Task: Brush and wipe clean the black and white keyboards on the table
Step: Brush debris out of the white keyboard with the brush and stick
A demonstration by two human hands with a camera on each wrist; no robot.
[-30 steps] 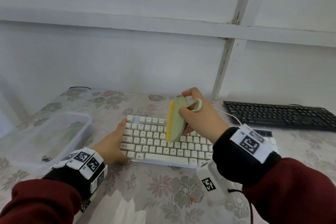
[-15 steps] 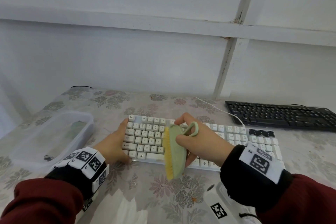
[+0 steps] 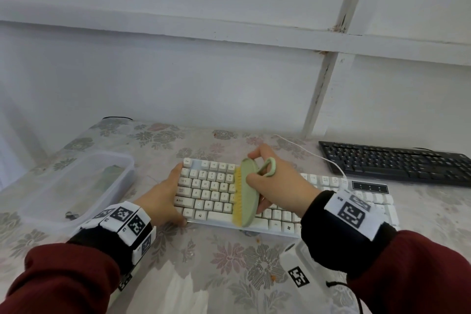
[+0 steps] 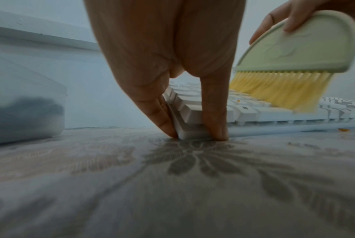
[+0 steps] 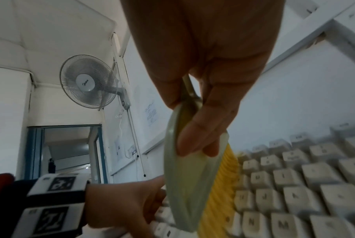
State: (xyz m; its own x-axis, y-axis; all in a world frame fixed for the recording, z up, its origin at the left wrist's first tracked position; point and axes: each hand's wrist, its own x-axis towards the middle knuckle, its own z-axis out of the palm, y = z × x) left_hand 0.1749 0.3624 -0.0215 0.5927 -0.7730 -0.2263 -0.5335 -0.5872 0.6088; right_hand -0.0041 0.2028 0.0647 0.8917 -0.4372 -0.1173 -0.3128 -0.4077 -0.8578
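The white keyboard (image 3: 211, 191) lies across the middle of the flowered table. My left hand (image 3: 175, 196) holds its left end, and the left wrist view shows thumb and finger (image 4: 164, 119) pinching the near corner (image 4: 190, 130). My right hand (image 3: 257, 183) grips a pale green brush (image 3: 246, 199) with yellow bristles (image 4: 278, 90). The brush stands on edge over the middle keys, bristles facing left and touching them (image 5: 221, 193). The black keyboard (image 3: 397, 163) rests untouched at the back right.
A clear plastic container (image 3: 76, 186) sits left of the white keyboard. A white cable (image 3: 313, 153) runs from the keyboard towards the wall. Orange crumbs (image 4: 343, 129) lie by the keyboard's front edge. A white cloth (image 3: 178, 293) lies near the table's front edge.
The brush swept from the far rows down past the keyboard's front edge, then came back up over the keys. My left hand stayed on the keyboard's left end.
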